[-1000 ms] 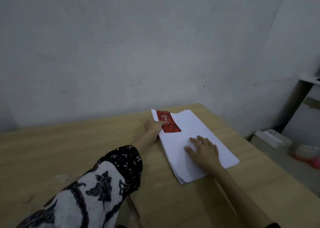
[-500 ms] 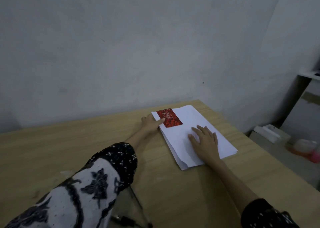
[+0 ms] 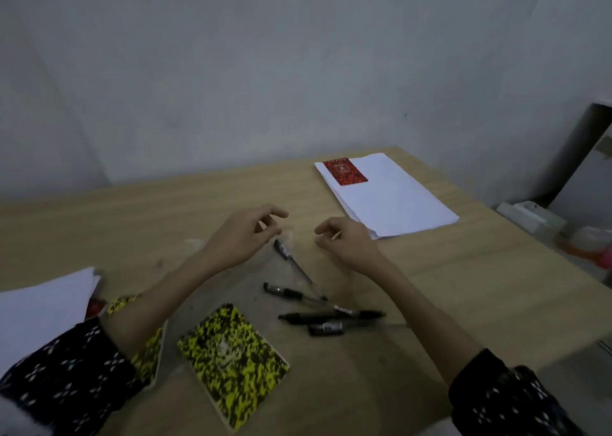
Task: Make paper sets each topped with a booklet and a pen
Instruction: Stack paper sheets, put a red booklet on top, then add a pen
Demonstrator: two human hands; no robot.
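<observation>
— Where are your hands?

— Both hang above the middle of the bench [image 3: 496, 286], close together but apart. My left hand [image 3: 243, 237] has its fingers loosely curled and holds nothing. My right hand [image 3: 347, 242] is the same, relaxed and holding nothing.

— And the pens?

— One pen [image 3: 293, 261] lies on the bench just under and between my hands, slanting toward me. A cluster of pens [image 3: 328, 316] lies nearer to me, some crossing each other.

— The paper set?

— A paper stack [image 3: 394, 200] sits at the far right corner of the bench, with a red booklet [image 3: 345, 171] flat on its far left corner. I see no pen on it.

— What else?

— A yellow-and-black booklet [image 3: 233, 364] lies near me; another yellow booklet [image 3: 149, 353] is partly hidden under my left forearm. More white paper [image 3: 43, 306] lies at the left edge.
</observation>
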